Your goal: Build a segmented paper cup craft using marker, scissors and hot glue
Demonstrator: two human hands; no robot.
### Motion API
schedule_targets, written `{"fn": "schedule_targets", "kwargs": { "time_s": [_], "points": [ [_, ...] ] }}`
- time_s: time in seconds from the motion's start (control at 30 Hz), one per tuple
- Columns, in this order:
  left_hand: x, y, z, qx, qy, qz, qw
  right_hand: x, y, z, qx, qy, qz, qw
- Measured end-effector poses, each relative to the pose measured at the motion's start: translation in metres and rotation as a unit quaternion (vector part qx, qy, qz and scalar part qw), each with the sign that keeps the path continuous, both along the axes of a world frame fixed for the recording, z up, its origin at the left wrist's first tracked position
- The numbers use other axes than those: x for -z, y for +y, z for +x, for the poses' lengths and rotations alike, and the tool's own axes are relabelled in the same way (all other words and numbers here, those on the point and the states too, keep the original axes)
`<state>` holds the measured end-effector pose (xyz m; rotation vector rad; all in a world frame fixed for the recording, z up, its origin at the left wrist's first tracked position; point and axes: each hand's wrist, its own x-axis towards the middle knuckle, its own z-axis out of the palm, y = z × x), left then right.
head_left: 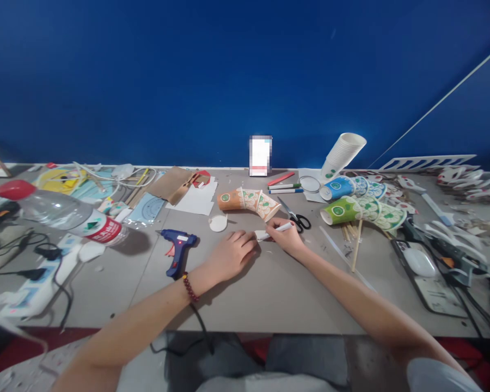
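My right hand (285, 237) is closed around a white marker (286, 226), its tip end pointing left and low over the table. Just left of it lies a small white paper piece (261, 235), partly covered by my fingers. My left hand (237, 251) rests on the table with bent fingers, the fingertips at the near edge of that piece and seeming to hold it down. Behind both hands lies a bent tube of orange paper cups (248, 202). A white disc (218, 222) is beside it, and black-handled scissors (300, 220) lie past my right hand.
A blue glue gun (177, 247) lies left of my left hand, its cable running off the front edge. Further left are a water bottle (71, 215) and a power strip (53, 275). Green cups (363, 212), blue cups (351, 188) and a phone (428, 277) occupy the right.
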<state>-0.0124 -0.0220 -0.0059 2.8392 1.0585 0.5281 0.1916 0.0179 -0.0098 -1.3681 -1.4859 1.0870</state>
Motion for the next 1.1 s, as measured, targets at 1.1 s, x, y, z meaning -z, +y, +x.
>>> {"fn": "schedule_targets", "kwargs": {
  "time_s": [1.1],
  "points": [
    [-0.0036,-0.0005,0.0006,0.004,0.012,-0.002,1.0,-0.0028,0.0015,0.0052,-0.017,-0.02,-0.014,1.0]
  ]
}}
